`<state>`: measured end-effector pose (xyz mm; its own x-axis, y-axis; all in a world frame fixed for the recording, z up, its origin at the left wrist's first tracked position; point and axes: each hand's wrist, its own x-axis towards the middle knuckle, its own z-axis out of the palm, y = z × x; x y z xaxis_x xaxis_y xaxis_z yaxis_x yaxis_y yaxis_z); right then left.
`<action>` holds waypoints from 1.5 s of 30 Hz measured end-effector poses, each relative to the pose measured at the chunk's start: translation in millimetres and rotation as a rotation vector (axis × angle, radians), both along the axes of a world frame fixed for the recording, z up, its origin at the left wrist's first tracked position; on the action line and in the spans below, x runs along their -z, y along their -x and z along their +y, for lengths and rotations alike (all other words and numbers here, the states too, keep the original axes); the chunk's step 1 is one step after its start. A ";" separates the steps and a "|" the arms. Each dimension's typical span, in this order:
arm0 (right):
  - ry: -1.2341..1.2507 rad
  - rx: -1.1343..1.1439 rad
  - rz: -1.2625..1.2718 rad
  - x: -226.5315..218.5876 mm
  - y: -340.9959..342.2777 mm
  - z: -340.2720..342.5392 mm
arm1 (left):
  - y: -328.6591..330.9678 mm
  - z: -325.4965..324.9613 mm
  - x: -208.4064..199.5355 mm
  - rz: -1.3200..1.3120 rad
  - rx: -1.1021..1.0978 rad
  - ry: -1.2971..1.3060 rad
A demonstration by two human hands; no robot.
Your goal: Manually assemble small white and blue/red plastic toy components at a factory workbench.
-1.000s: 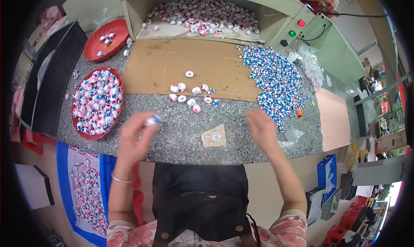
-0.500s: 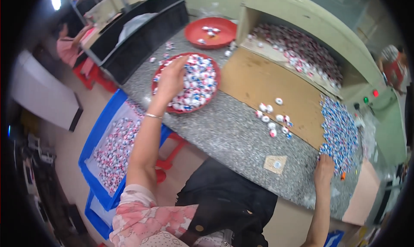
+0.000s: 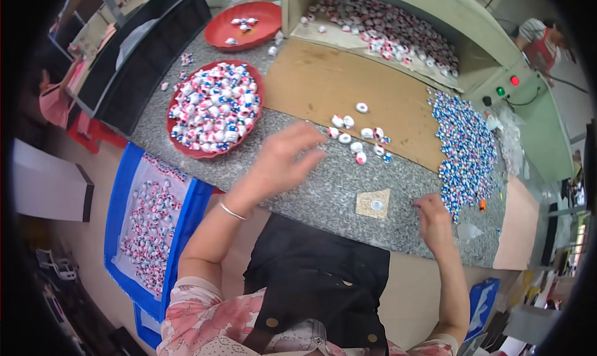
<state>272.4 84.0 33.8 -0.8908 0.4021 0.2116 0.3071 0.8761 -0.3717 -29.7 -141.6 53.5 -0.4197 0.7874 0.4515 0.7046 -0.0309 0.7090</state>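
Note:
My left hand (image 3: pixel 283 161) hangs over the grey speckled worktop (image 3: pixel 298 194), its thumb apart from the fingers and nothing visible in it; motion blurs it a little. To its right lies a loose group of small round white pieces with pink and blue marks (image 3: pixel 356 147). My right hand (image 3: pixel 433 218) has its fingertips pinched together near the worktop, beside a heap of small blue-and-white pieces (image 3: pixel 466 144); whatever the pinch holds is too small to make out. Between the hands sits a small tan pad (image 3: pixel 367 208) with a pale round disc on it.
A red bowl (image 3: pixel 254 115) heaped with white, pink and blue pieces stands left, with another red bowl (image 3: pixel 264 37) behind it. Farther left are a black crate (image 3: pixel 158 60) and a blue-rimmed tray (image 3: pixel 115 213). A cardboard sheet (image 3: pixel 323 76) fronts a piece-filled shelf (image 3: pixel 392 32).
My left hand has left the full red bowl and moved right over the worktop. My right hand has drawn back from the blue-and-white heap toward the tan pad. The view has shifted.

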 end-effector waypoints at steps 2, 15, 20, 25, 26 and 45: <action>0.131 -0.051 -0.046 -1.9 1.7 -16.6 | -20.2 25.0 23.7 0.041 0.093 -0.003; 0.105 -0.022 0.018 13.6 -15.9 -27.2 | -54.7 75.0 56.6 0.418 0.192 0.225; -0.048 0.080 -0.097 12.5 -17.2 -22.2 | -59.8 62.0 60.6 -0.124 0.244 -0.099; 0.064 0.058 -0.101 2.3 5.0 -24.3 | -62.4 3.8 55.5 -1.322 0.361 -0.080; 0.128 0.063 -0.053 -1.0 12.5 -29.7 | -67.4 -5.1 55.4 -1.336 0.331 -0.049; -0.022 -0.186 -0.037 -1.9 57.9 -54.1 | -98.9 -14.1 65.4 -0.810 0.142 0.029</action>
<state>214.6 29.9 35.7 -0.9566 0.2255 0.1847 0.1523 0.9269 -0.3429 69.2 -155.7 -11.9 -0.5021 0.8643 0.0299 -0.0355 -0.0551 0.9978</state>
